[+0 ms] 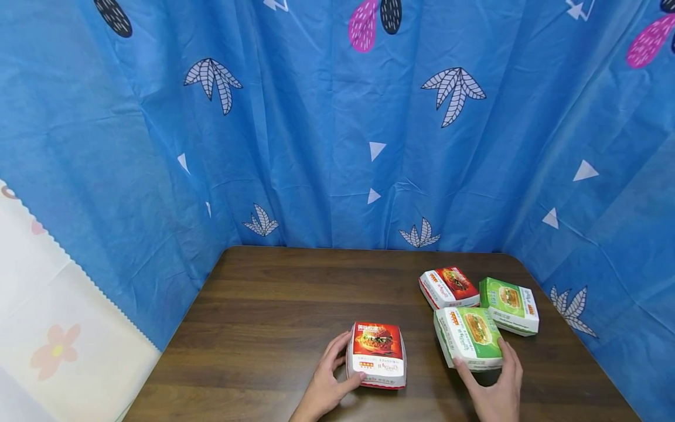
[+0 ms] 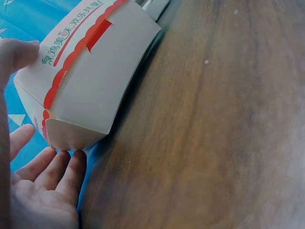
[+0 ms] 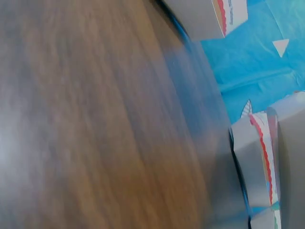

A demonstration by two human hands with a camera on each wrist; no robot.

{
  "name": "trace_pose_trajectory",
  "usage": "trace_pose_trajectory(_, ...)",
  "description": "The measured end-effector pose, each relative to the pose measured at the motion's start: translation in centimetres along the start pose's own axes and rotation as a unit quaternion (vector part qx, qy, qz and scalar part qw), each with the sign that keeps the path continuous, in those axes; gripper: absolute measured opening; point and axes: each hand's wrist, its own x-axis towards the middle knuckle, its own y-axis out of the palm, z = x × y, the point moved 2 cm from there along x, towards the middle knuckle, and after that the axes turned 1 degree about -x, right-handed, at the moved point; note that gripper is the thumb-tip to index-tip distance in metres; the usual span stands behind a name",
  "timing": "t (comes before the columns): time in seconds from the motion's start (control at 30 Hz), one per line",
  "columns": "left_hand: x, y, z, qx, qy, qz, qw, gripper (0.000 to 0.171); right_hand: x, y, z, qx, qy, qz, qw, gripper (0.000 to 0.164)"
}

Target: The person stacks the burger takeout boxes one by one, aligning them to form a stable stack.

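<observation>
My left hand holds a red-and-white cardboard burger box near the front of the table, fingers along its left side and thumb at its front corner. In the left wrist view the fingertips meet the lower end of this box. To the right, my right hand grips a green-and-white burger box between thumb and fingers. That box is tilted and raised, with shadow beneath its front. The right wrist view shows its grey underside at the right edge; the right hand is outside that view.
Behind the held green box, a second red-and-white burger box and a second green-and-white one lie side by side on the dark wooden table. Blue patterned curtains enclose the back and sides; a pale floral cloth hangs at left.
</observation>
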Motion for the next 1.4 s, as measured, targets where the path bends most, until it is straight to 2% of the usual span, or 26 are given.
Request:
trace_pose_trajectory(0.4,-0.2,0.0,0.0,0.002,-0.019,0.002,0.9998,0.074,-0.9,0.9,1.6,0.046,-0.058,0.023,0.997,0.109)
trace_pose_trajectory(0.7,-0.2,0.0,-0.1,0.002,-0.028,0.002,0.9996,0.074,-1.6,1.6,2.5,0.094,-0.093,0.049,0.99,0.104)
trace_pose_trajectory(0.83,-0.2,0.0,-0.1,0.001,-0.022,0.002,0.9997,0.073,-1.8,1.7,2.9,0.099,-0.104,0.067,0.987,0.103)
trace_pose_trajectory(1.07,-0.3,0.0,0.0,0.0,-0.039,0.003,0.9992,0.073,-2.3,1.9,3.7,0.094,-0.136,0.083,0.983,0.1)
trace_pose_trajectory(1.4,-0.2,0.0,0.0,0.007,-0.011,-0.001,0.9999,0.073,-2.9,2.8,4.2,0.079,-0.207,0.097,0.97,0.102)
